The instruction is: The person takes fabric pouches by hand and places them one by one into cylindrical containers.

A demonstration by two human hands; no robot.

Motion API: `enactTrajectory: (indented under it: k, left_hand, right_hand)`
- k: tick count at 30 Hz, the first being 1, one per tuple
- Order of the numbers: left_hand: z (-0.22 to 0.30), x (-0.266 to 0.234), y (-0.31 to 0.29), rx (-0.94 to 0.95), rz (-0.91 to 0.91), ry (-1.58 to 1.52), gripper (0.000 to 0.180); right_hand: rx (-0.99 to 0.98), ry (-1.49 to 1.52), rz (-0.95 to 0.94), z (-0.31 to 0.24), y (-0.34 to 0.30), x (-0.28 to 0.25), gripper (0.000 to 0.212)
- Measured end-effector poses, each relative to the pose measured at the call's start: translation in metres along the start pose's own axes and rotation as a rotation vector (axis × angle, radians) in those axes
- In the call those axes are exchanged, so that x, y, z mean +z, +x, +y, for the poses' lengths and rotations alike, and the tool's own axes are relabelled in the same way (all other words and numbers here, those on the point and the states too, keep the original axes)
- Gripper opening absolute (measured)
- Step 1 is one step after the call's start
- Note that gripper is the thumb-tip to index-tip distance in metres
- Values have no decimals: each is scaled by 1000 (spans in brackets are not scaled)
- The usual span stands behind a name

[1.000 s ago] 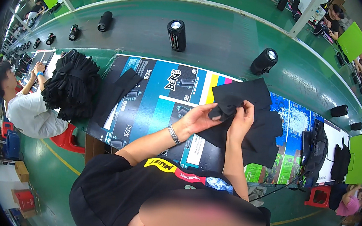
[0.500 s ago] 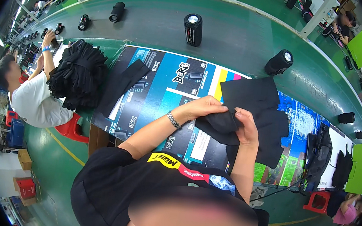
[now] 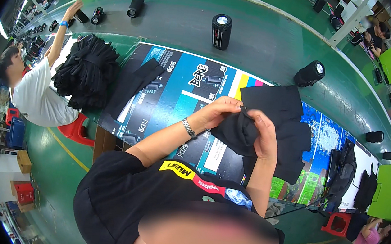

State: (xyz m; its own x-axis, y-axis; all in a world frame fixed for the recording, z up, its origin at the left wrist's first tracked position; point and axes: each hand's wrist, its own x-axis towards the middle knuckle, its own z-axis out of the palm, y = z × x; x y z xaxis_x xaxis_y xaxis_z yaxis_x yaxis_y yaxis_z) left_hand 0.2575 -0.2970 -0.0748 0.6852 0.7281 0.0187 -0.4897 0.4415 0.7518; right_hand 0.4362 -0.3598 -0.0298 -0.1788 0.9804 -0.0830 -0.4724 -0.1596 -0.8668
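In front of my chest both hands work on a black cloth piece (image 3: 233,134), folded over and hanging loosely. My left hand (image 3: 220,111) pinches its upper edge between thumb and fingers. On the opposite side, my right hand (image 3: 265,135) grips it with thumb and bent fingers; part of the grip is hidden by folds. A rim or fold of the cloth stands up between the two hands. Just beyond and to the right, flat black cloth pieces (image 3: 274,100) lie overlapping on the table, partly under the held one.
A tied bundle of black cloth (image 3: 86,70) sits at the table's left, beside a loose black strip (image 3: 144,76). Past the printed table covering (image 3: 179,94), black cylindrical speakers (image 3: 220,35) stand on a long belt (image 3: 177,22). A co-worker in white (image 3: 41,91) reaches over at left.
My fingers have shifted along the cloth's edge, and the fold between them now stands up more. At left the co-worker's arm has stretched higher toward the belt.
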Motion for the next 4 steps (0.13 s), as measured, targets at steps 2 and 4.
enactTrajectory:
  k: [2,4]
  left_hand:
    - [4,7,-1,-24,42,-23,23]
    - [9,0,2,-124,130,-9,38]
  right_hand:
    - [-3,61,-88,11,3,-12,21]
    - [-60,-184,-118,16,4,-15,33]
